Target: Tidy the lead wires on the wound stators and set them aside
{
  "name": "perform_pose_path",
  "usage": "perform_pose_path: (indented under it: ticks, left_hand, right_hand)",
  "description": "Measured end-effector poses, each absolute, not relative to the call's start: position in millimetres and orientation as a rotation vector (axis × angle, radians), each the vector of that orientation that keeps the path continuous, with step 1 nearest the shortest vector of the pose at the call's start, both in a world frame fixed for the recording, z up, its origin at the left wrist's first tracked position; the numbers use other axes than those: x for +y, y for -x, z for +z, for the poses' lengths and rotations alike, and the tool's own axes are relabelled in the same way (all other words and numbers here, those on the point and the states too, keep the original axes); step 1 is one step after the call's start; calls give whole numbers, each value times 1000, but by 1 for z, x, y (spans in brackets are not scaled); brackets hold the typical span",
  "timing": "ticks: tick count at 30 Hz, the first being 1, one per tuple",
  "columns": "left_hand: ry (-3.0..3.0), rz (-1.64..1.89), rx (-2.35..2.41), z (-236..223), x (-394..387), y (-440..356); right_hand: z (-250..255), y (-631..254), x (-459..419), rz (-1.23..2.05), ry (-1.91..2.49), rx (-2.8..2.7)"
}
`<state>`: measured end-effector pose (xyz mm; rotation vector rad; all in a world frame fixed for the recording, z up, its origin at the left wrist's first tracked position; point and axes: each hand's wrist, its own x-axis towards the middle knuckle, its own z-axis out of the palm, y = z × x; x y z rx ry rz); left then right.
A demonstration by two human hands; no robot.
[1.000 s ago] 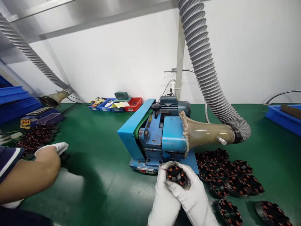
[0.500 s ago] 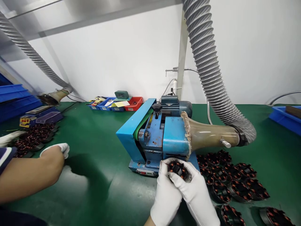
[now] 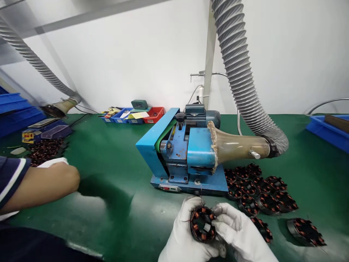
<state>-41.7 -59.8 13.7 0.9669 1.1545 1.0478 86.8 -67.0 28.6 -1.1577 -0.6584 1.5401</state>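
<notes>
At far left: blue bins (image 3: 16,114), one above another, at the back of the green table (image 3: 117,142).
Co-worker: a dark sleeve (image 3: 13,178) with a white stripe, a bare arm (image 3: 51,183) over the table, and a white glove (image 3: 56,162) mostly hidden behind it; I cannot tell how those fingers stand.
Heap (image 3: 45,149): many small dark and copper parts near that glove.
Left hose (image 3: 38,62): grey, ribbed, slanting down to a tan nozzle (image 3: 64,106).
Small bins (image 3: 121,115): blue ones and a red bin (image 3: 154,114) in a row by the wall, a green box (image 3: 139,104) on top.
Left hand (image 3: 178,233): white-gloved, fingers curled around the ring (image 3: 202,211) from the left and below, closed to its width.
Machine (image 3: 178,153): blue, with a green belt under its slanted cover and a motor (image 3: 204,118) behind.
Ring: black with copper coils, held up near the machine's front edge, its hollow face toward the camera; thin wires stick out at top and left.
Right hand (image 3: 238,227): white-gloved, fingers bent and partly gathered, tips at the ring's right edge; I cannot tell whether they pinch or only touch it.
Right hose (image 3: 237,69): grey, ribbed, coming down to a tan funnel (image 3: 237,145) at the machine's side.
Rings (image 3: 268,203): a close cluster on the table, right of the machine.
Lone ring (image 3: 307,233): apart from that cluster, nearer the camera.
Far-right bin (image 3: 327,134): blue, a brown board (image 3: 338,123) inside.
</notes>
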Motion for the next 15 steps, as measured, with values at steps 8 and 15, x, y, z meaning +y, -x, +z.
perform_pose_path:
  ticks: [8,15]
  left_hand:
    - [-662,935,823,13,-63,52]
    - [-543,900,628,24,-79,57]
  right_hand:
    - [37,-102,-69,1348,1060,-971]
    - [48,-85,-58,1343,1037,-1170]
